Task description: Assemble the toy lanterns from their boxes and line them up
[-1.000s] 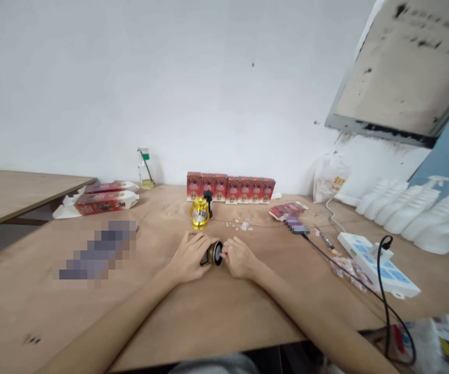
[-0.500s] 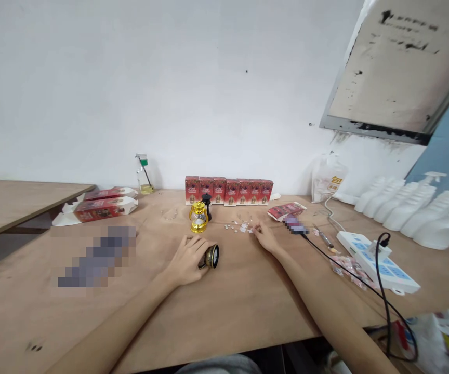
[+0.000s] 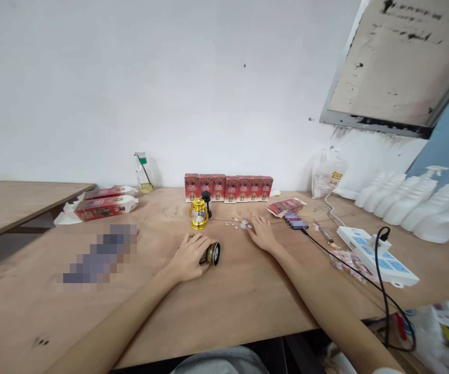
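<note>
My left hand (image 3: 192, 257) is closed around a small bronze-coloured lantern (image 3: 212, 254), which lies on its side with its round base turned to the right. The fingers hide most of the lantern's upper part. My right hand (image 3: 262, 235) rests palm down on the table, fingers stretched out, just right of a scatter of small white and silvery pieces (image 3: 243, 224). Nothing shows in its grip. A gold lantern (image 3: 198, 215) stands upright beyond my left hand, with a black lantern (image 3: 207, 204) close behind it.
Red boxes (image 3: 231, 189) stand in a row by the wall. Opened red boxes (image 3: 105, 206) lie left, beside a bottle of yellowish liquid (image 3: 145, 179). Rightward are a phone (image 3: 295, 220), a screwdriver-like tool (image 3: 325, 233), a power strip (image 3: 384, 259) with cables, and white bottles (image 3: 415, 202).
My right hand's fingers have gone from bent together at the small pieces to stretched flatter beside them. My left hand and the bronze lantern stay about where they were.
</note>
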The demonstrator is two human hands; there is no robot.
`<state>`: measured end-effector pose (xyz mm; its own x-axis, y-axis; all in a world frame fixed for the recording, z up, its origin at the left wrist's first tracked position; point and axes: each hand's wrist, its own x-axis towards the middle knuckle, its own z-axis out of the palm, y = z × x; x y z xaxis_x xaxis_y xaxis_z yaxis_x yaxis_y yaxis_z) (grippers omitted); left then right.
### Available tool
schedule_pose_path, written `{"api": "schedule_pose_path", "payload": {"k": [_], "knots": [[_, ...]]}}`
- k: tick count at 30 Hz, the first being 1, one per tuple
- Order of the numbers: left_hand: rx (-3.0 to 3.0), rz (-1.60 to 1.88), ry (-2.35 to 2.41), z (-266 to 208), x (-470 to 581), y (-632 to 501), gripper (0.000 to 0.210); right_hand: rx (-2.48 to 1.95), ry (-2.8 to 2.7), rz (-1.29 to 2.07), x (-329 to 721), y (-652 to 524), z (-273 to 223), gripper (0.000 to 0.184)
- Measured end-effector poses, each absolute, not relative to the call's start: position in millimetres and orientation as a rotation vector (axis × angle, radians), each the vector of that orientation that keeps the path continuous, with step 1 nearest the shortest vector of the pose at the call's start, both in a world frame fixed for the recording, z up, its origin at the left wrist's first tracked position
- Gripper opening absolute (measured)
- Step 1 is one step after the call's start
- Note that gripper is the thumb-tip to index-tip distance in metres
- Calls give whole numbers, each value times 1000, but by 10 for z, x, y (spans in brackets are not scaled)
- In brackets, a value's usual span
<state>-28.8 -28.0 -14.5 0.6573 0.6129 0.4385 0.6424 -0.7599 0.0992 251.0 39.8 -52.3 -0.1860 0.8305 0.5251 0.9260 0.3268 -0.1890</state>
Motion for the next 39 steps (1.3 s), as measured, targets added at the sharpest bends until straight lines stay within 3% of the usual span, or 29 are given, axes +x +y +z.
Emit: {"api": "schedule_pose_path", "payload": {"k": [13, 25, 34, 39], "knots": [[-2817, -666, -1100, -117, -275, -295, 44, -1548, -2144, -286, 2458, 376, -430, 32], [-2831, -646, -1129, -134, -279, -290, 45, -1745, -2216, -63, 2418, 556, -394, 47], [-2827, -636, -1124, -155, -284, -281, 45, -1817, -2026, -160, 2453, 538, -432, 57], [-2831, -640, -1099, -164, -282, -271, 45, -1789, -1969, -209, 2625, 444, -523, 54]]}}
